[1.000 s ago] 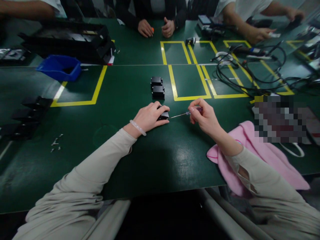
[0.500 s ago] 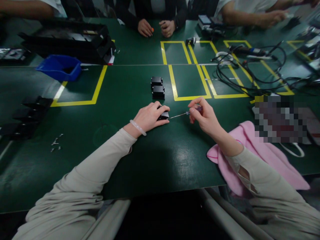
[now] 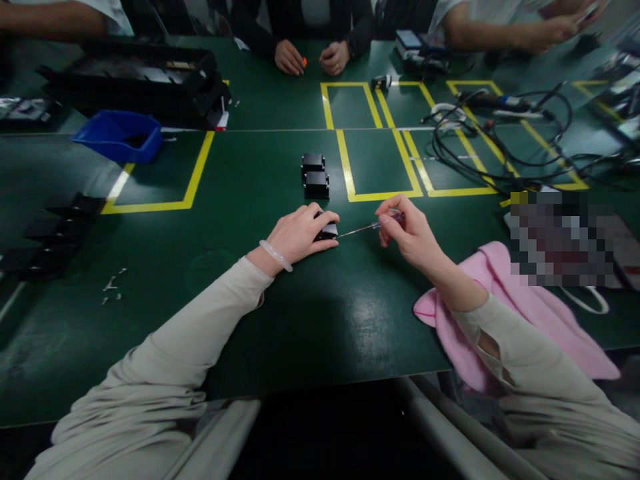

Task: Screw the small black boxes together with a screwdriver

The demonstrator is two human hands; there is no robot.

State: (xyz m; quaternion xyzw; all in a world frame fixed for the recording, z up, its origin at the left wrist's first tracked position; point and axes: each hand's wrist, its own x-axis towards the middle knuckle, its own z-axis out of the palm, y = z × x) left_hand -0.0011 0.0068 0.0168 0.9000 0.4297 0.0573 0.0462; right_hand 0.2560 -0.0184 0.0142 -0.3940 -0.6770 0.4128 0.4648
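My left hand [image 3: 300,232] is closed around a small black block [image 3: 328,231] on the green table, its thumb and fingers covering much of it. A screwdriver [image 3: 357,230] is gripped by its handle in my right hand [image 3: 407,230]. The thin metal shaft points left, and its tip meets the block's right side, though whether it sits in a screw is too small to tell. Just beyond my left hand stand two similar black blocks [image 3: 316,182], one behind the other, with small bright screws at their sides.
Small screws [image 3: 111,285] lie at left, near several black parts [image 3: 63,223]. A blue bin [image 3: 123,135] and large black trays [image 3: 135,83] stand behind them. At right are a pink cloth [image 3: 493,280] and coiled cables [image 3: 505,143]. Co-workers' hands [image 3: 335,58] rest across the table.
My hands, the block and the screwdriver stay in the same place; the handle looks slightly turned in my right fingers. A co-worker's hand at far right has risen a little.
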